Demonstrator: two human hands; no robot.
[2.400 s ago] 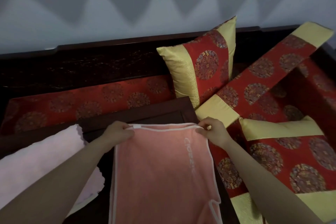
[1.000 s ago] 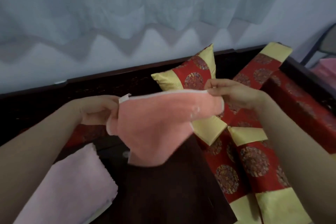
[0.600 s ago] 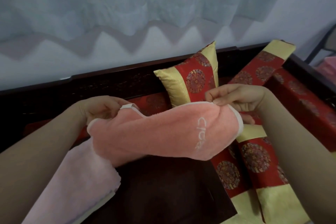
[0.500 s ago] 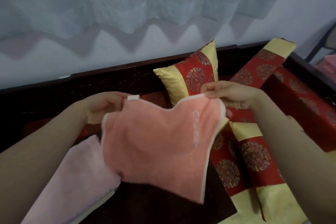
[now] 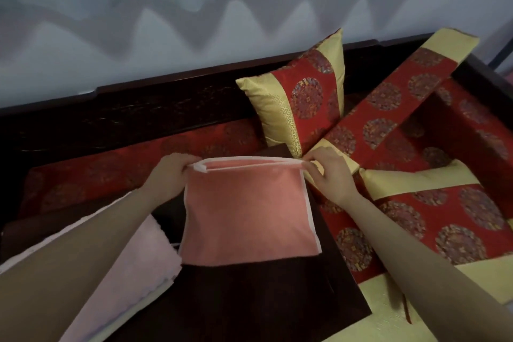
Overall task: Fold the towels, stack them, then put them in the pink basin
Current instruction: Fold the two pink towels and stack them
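A salmon-pink towel (image 5: 247, 214) with white edging lies folded in half on the dark wooden table (image 5: 249, 300). My left hand (image 5: 169, 172) pinches its far left corner, where the two layers meet. My right hand (image 5: 327, 172) pinches the far right corner. To the left lies a pale pink towel (image 5: 122, 280), partly hidden under my left forearm. The pink basin is not in view.
Red and gold cushions (image 5: 302, 100) lean against the dark carved bench back (image 5: 138, 114) and fill the seat at the right (image 5: 433, 211). A red seat pad (image 5: 111, 164) runs behind the table. A grey-white curtain hangs behind.
The salmon towel was lifted off the table and held up in the air by both hands. It has come back down, now folded in half and shorter.
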